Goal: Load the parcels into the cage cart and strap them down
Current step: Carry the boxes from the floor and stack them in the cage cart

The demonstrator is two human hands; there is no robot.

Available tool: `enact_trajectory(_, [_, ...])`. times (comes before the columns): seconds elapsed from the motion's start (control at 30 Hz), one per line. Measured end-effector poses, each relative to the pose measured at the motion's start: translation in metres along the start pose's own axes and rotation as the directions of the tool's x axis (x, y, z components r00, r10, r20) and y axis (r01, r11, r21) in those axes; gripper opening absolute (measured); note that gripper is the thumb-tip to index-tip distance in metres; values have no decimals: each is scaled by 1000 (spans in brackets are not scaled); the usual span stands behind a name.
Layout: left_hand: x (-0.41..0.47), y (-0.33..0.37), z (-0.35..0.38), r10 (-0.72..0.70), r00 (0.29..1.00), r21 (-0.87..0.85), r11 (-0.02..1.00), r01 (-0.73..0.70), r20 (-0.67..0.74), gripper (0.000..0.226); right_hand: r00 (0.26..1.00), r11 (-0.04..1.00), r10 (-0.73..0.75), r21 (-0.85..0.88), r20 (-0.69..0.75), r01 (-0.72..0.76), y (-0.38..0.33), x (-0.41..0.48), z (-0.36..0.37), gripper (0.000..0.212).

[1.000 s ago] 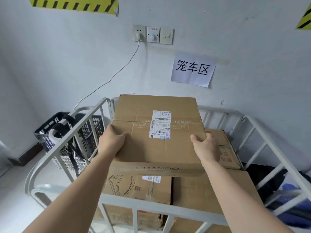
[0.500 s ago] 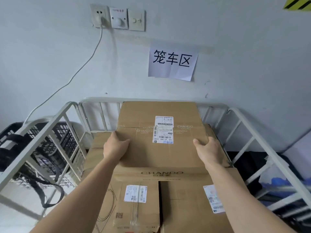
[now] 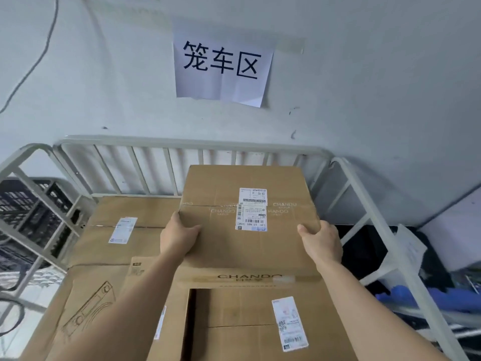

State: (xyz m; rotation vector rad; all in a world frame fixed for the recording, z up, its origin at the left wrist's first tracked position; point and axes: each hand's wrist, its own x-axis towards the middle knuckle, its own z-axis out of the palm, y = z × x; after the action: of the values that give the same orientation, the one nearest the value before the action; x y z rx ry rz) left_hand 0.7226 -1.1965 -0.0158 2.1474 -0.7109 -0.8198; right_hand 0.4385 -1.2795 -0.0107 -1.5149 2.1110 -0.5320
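Parcels cover the floor of a white-railed cage cart (image 3: 192, 142) parked under a paper sign (image 3: 222, 63), as a person sets a brown CHANDO carton (image 3: 250, 243) on top of them. Both hands are clamped on the carton, well apart: the left hand (image 3: 178, 238) grips its left edge and the right hand (image 3: 322, 243) its right edge, thumbs lying over the top face. The carton sits toward the cart's back right corner, above a labelled parcel (image 3: 247, 329) at the front. To its left lie a rear parcel (image 3: 125, 230) and a printed parcel (image 3: 88, 308) bearing a line drawing. Loading appears to be the step in hand, with this carton starting a second layer (whether its base already rests fully on the boxes below cannot be told). The next move likely calls for sliding it square toward the back rails, checking that it bears on the boxes beneath, then letting go. No strap is visible across the load, so strapping is yet to come.
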Motion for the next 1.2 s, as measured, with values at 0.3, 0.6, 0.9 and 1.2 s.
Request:
enact_trajectory(0.3, [26, 18, 93, -76, 997, 45, 996, 76, -3, 62, 990, 1000, 13, -14, 137, -11, 42, 91, 13, 53])
enact_trajectory(0.6, [79, 10, 152, -130, 990, 68, 990, 126, 55, 78, 969, 999, 43, -13, 245, -41, 67, 159, 53, 62])
enact_trajectory(0.9, [112, 8, 183, -102, 992, 79, 992, 96, 78, 82, 971, 999, 50, -25, 234, -46, 67, 195, 78, 73])
enact_trajectory(1.2, [117, 8, 181, -104, 984, 268, 961, 63, 143, 86, 959, 992, 37, -128, 281, -1, 63, 193, 73, 75])
